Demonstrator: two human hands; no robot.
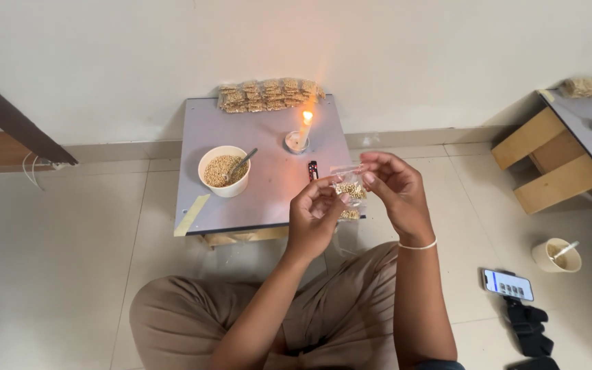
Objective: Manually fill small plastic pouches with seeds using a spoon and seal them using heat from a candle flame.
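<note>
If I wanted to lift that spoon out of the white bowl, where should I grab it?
Probably by the free handle end of the spoon, coming from the right: it leans up over the rim of the bowl toward the candle, while its scoop is buried in the grains.

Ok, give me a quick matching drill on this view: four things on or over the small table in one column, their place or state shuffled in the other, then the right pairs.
Things:
1. candle
2. white bowl
3. small clear bag
4. stack of filled packets

Place or state:
A. at the table's far edge, by the wall
B. pinched between left hand and right hand
C. lit, standing in a small dish
D. holds grain and a spoon

Pairs: 1-C, 2-D, 3-B, 4-A
</note>
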